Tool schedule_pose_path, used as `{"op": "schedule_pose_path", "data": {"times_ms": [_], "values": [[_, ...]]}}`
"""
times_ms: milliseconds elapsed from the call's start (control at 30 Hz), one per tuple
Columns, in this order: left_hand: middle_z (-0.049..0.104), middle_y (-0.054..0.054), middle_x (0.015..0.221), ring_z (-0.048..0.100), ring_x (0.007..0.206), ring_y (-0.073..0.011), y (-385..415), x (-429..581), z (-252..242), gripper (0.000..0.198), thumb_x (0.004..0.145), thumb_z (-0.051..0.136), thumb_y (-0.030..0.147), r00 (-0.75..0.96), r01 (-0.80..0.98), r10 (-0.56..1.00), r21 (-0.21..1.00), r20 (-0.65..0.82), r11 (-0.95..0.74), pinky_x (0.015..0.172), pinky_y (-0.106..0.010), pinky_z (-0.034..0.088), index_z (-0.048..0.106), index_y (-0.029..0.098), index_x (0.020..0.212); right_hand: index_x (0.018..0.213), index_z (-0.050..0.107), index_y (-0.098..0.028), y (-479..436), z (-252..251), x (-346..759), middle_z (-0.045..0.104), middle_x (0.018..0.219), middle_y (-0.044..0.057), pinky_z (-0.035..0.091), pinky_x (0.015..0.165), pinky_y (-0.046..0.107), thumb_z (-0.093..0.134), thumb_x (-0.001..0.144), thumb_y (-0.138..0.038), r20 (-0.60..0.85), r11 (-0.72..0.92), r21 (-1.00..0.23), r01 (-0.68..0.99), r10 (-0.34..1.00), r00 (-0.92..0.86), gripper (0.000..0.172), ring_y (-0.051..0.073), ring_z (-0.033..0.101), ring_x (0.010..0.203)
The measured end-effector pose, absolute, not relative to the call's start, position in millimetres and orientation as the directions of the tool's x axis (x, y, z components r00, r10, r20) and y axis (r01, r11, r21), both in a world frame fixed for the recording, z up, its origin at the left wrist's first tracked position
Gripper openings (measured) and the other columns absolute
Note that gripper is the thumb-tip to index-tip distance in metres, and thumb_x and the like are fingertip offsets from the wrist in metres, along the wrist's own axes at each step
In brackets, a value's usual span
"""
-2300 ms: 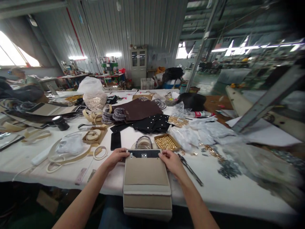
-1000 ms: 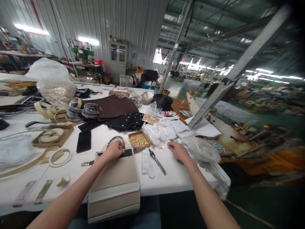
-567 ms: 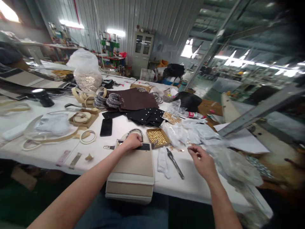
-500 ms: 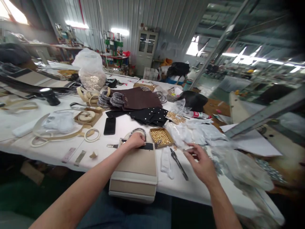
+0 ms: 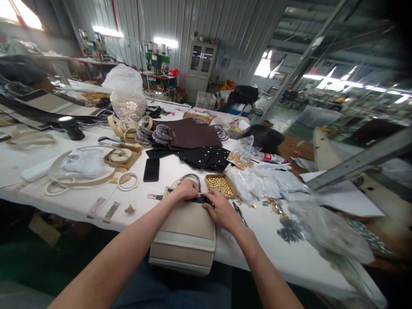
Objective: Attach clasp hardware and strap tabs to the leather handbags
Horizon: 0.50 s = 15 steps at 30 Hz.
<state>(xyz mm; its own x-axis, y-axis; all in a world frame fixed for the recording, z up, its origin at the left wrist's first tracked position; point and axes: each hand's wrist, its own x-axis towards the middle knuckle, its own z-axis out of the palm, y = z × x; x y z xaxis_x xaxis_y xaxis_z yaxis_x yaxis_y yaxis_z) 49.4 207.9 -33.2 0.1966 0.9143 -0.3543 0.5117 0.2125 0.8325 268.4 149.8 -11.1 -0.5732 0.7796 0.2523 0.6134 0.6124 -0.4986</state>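
The left hand's (image 5: 188, 189) fingers curl together over the top edge of the bag (image 5: 183, 223); whether they clamp anything small, I cannot tell. The right hand (image 5: 209, 201) meets the black strip (image 5: 200, 199) along that edge, forefinger bent and thumb just below it; I cannot tell if a piece sits between them. The bag lies at the near edge of the table (image 5: 180, 164), its lower end jutting past it above the person's lap. Taking the bag as the clock's centre, a handle (image 5: 190, 176) loops at 12 and a metal-tipped strap (image 5: 155, 196) pokes out at 10. The overhang could let the bag tip or slide if the hands press unevenly, and a sideways knock from the right hand could spill the gold studs (image 5: 219, 185) from their box (image 5: 232, 192), just beside it between 1 and 2. Beyond that box, a clear packet (image 5: 240, 160) holds more studs. Between 10 and 11, a carton (image 5: 130, 161) holds a tape roll (image 5: 119, 155). At 11, farther off, a clear sack (image 5: 126, 96) bulges with pale pieces.
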Motion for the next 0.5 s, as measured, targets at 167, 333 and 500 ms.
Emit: {"op": "schedule_pose_path", "data": {"times_ms": [167,333,500], "values": [[0.059,0.003,0.059,0.051,0.049,-0.0125,208.8,50.2,-34.0,0.017,0.076,0.081,0.015,0.199,0.502,0.903,0.831,-0.382,0.241,0.048,-0.023,0.036,0.077,0.017,0.092,0.134,0.070,-0.026,152.1,-13.5,271.6,0.064,0.124,0.010,0.060,0.102,0.048,0.064,0.109,-0.021,0.239,0.634,-0.498,0.592,0.757,-0.608,0.027,0.028,0.066,0.112],[0.063,0.002,0.061,0.053,0.050,-0.0127,213.2,50.1,-35.7,0.021,0.074,0.083,0.014,0.206,0.519,0.893,0.818,-0.399,0.246,0.050,-0.023,0.038,0.078,0.017,0.094,0.131,0.067,-0.025,149.4,-17.8,269.1,0.062,0.122,0.011,0.061,0.102,0.051,0.059,0.110,-0.019,0.239,0.607,-0.493,0.623,0.783,-0.574,0.024,0.030,0.066,0.112],[0.066,0.002,0.063,0.056,0.052,-0.0132,212.4,49.0,-43.9,0.027,0.072,0.083,0.013,0.223,0.522,0.896,0.823,-0.385,0.224,0.049,-0.022,0.038,0.080,0.018,0.099,0.132,0.063,-0.024,151.5,-22.0,267.8,0.061,0.123,0.013,0.061,0.099,0.052,0.053,0.113,-0.019,0.241,0.648,-0.469,0.600,0.748,-0.619,0.022,0.031,0.066,0.111]]}}
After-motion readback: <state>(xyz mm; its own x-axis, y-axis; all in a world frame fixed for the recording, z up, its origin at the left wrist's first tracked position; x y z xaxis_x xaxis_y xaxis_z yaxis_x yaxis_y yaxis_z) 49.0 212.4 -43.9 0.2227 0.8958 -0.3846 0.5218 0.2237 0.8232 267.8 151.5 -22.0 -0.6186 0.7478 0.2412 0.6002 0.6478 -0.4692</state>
